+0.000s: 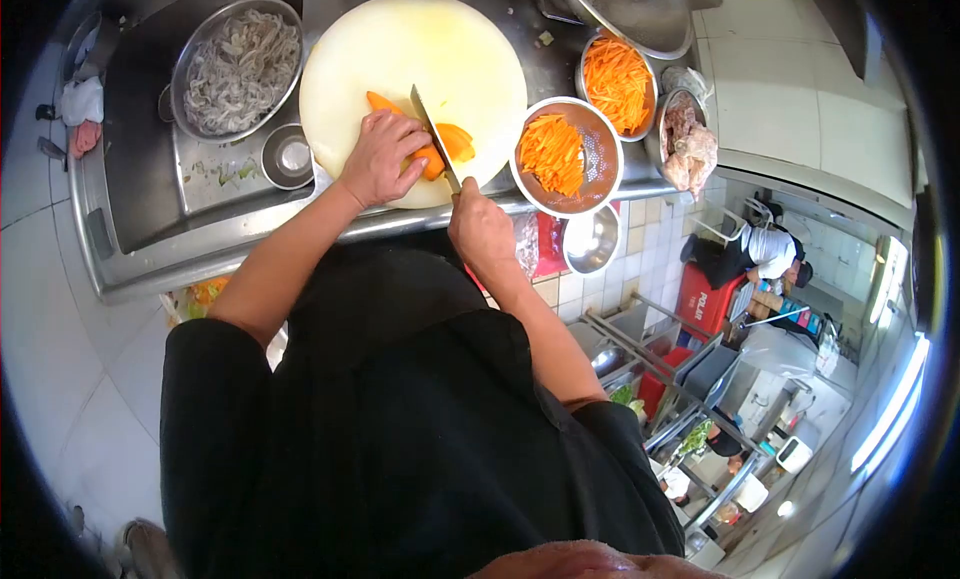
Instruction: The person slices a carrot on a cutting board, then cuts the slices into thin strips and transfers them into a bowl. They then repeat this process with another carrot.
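steel counter [535, 34] ran along in front of me, with a sink [140, 199] at its left, and on it lay a round, pale cutting board [410, 44]. my left hand [382, 159] pressed down over a carrot [432, 163] near the board's close edge, its fingers curled. my right hand [483, 224] was wrapped around the handle of a knife [432, 129], the blade just beside those fingers, carrot slices [456, 142] lying on its other side. right of the board sat a colander [601, 144] of orange shreds [552, 155] (a second bowl [646, 125] of them stood beyond).

Bright; strip lamp [891, 405] glaring; edges curved, black.
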Available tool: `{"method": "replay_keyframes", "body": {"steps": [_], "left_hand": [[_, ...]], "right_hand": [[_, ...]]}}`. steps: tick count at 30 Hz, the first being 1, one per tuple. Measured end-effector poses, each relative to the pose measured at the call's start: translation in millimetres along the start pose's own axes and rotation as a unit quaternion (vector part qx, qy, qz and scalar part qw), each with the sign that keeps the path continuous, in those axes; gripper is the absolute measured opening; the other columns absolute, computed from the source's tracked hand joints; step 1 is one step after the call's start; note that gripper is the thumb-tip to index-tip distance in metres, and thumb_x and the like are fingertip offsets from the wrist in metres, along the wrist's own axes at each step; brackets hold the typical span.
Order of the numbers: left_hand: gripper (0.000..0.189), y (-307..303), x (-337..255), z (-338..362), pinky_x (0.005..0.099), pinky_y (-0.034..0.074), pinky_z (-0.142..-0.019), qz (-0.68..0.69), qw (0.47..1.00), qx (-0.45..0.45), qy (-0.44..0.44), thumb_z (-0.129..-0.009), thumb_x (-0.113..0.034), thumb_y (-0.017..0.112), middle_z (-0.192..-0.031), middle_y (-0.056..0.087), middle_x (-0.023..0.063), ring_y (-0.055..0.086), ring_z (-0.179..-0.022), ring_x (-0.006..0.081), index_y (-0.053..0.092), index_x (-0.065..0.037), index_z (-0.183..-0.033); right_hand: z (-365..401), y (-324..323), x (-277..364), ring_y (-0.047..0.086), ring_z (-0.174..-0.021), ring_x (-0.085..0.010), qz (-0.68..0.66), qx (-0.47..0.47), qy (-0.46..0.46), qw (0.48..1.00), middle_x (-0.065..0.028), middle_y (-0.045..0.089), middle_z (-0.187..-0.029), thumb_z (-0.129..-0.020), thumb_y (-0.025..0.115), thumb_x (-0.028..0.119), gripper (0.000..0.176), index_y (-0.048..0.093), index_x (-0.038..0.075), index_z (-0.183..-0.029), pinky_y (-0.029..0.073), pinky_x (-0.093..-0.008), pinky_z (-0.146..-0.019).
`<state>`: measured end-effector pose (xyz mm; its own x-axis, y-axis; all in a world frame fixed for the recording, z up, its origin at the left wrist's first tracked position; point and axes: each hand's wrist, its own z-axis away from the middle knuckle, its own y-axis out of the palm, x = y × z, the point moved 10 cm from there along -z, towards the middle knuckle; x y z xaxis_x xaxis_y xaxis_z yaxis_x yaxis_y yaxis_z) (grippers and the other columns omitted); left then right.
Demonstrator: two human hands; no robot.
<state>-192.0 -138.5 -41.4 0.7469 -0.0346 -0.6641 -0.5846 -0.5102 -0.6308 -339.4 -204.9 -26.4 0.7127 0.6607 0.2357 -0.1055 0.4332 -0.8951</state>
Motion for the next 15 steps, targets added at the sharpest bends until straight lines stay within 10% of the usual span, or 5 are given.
{"method": "replay_keyframes", "body": {"steps": [15], "left_hand": [[0.030, 1, 0, 2, 0.0518, 0.035, -0.112, -0.016, 1.000, -0.004, -0.010, -0.088, -0.025, 0.072, -0.116, 0.063, 0.0096, 0.058, -0.118, 0.0296, 0.069, -0.009, -0.114]], "right_hand": [[41, -23, 3, 0.072, -0.072, -0.0485, -0.004, -0.001, -0.005, 1.000, -0.0284, 0.070, -0.076, -0.102, 0.054, 0.012, 0.013, 0.054, 0.000, -0.103, 0.056, -0.0602, -0.068]]}}
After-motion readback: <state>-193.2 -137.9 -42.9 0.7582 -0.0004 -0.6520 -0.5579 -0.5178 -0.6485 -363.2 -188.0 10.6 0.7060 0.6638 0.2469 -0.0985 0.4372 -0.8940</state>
